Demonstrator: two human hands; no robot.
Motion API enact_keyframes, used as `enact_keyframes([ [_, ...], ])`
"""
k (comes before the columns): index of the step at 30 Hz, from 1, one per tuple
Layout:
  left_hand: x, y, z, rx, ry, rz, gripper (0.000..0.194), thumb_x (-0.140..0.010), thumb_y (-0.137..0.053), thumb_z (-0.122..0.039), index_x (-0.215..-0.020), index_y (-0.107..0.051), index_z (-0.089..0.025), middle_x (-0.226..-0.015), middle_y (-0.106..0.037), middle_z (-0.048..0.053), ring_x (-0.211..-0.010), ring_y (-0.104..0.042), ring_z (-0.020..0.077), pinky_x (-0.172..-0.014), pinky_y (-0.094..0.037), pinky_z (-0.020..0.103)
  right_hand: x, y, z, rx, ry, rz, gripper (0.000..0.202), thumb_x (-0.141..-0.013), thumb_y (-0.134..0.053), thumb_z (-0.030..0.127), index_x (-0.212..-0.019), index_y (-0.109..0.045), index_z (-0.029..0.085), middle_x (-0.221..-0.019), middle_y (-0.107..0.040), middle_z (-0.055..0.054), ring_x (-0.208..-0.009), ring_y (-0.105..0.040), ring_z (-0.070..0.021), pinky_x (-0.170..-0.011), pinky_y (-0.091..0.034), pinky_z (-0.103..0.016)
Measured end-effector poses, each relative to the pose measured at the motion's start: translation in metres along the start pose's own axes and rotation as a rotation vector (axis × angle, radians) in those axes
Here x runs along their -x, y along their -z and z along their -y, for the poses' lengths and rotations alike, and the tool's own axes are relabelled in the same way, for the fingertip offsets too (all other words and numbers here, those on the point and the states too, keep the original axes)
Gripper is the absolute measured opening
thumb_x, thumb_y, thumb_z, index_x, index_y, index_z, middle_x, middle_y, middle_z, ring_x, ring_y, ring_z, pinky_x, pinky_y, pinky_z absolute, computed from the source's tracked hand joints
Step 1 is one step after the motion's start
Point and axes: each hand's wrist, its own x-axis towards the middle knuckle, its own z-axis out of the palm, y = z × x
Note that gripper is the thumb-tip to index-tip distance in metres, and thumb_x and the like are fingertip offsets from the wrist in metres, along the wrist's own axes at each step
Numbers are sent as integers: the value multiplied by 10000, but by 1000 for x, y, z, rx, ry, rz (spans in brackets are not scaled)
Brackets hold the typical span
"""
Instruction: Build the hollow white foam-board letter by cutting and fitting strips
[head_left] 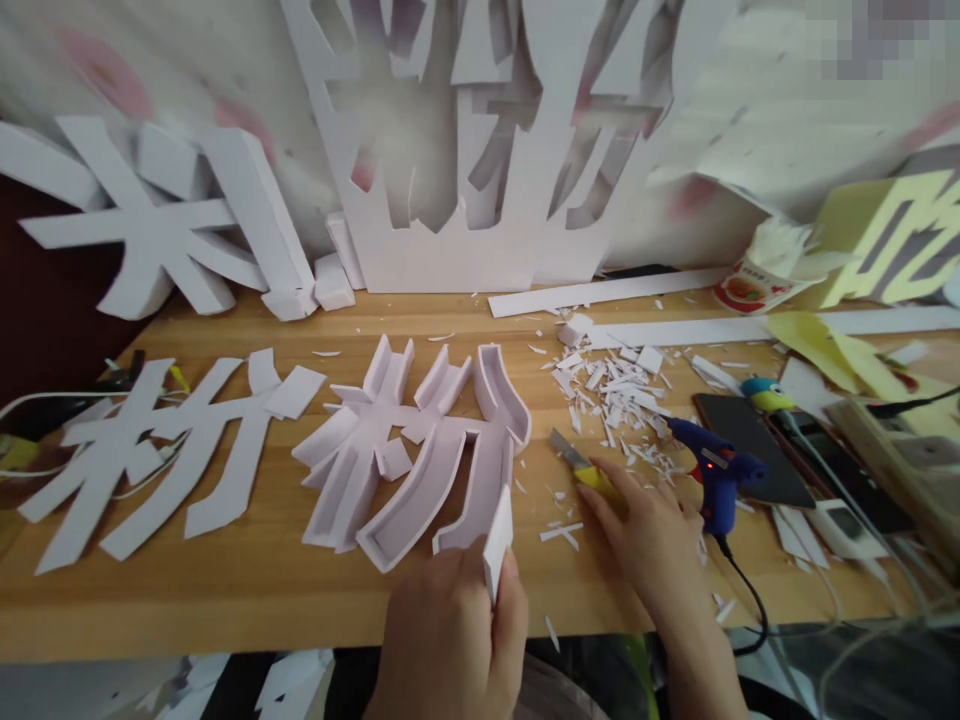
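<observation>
Near the table's front edge, my left hand (454, 625) pinches a small white foam-board strip (498, 545) between thumb and fingers. The strip stands tilted upward, close to the lower right end of a white foam-board character (465, 480) with raised side walls around its strokes. My right hand (641, 520) is closed around the yellow handle of a utility knife (574, 455), its blade pointing up and left, low over the table. A blue hot glue gun (716, 470) with a lit red light is just right of that hand.
White foam scraps (615, 385) lie heaped behind the knife. A flat cut-out character (217, 440) is at left, a thick one (150, 220) behind it. A cut foam sheet (465, 260) leans on the wall. Phone (742, 430), paper cup (757, 280) and cables are at right.
</observation>
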Motion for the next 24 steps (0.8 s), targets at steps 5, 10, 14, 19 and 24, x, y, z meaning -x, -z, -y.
enact_keyframes([
  [5, -8, -7, -5, -30, 85, 212, 286, -873, -410, -164, -675, -612, -203, -566, -656, 63, -497, -646, 244, -457, -334, 331, 14, 38, 38, -480, 88, 90, 389, -939, -512, 540, -1061, -708, 226, -975, -753, -88, -816, -722, -233, -662, -569, -307],
  [10, -26, 0, -2, 39, 296, 435, 248, -866, -448, -127, -831, -684, -193, -706, -741, 75, -589, -703, 289, -462, -355, 326, 22, 66, 98, -581, 449, 261, 362, -907, -606, 442, -1181, -675, 216, -968, -765, -75, -782, -737, -213, -630, -581, -244],
  [14, -25, 12, 18, 27, 220, 269, 91, -802, -554, -160, -819, -641, -179, -674, -711, 77, -574, -684, 295, -443, -357, 330, 4, 69, 133, -452, 552, 295, 239, -995, -455, 269, -945, -679, 201, -720, -722, -18, -596, -685, -143, -505, -486, -188],
  [19, -11, 30, 68, 183, 184, -106, 158, -805, -566, -139, -716, -464, -218, -644, -586, -17, -580, -592, 170, -510, -402, 278, -33, 44, 166, -294, 598, 201, 356, -999, -451, 285, -669, -555, 200, -488, -559, 36, -381, -510, -98, -421, -331, -207],
  [24, -3, 36, 136, 37, 241, -316, 168, -881, -593, -252, -1012, -503, -198, -1045, -603, 88, -1024, -574, 275, -893, -469, 452, -68, 7, 187, -203, 585, 154, 255, -928, -573, 262, -702, -669, 194, -638, -646, -18, -587, -609, -162, -562, -382, -249],
])
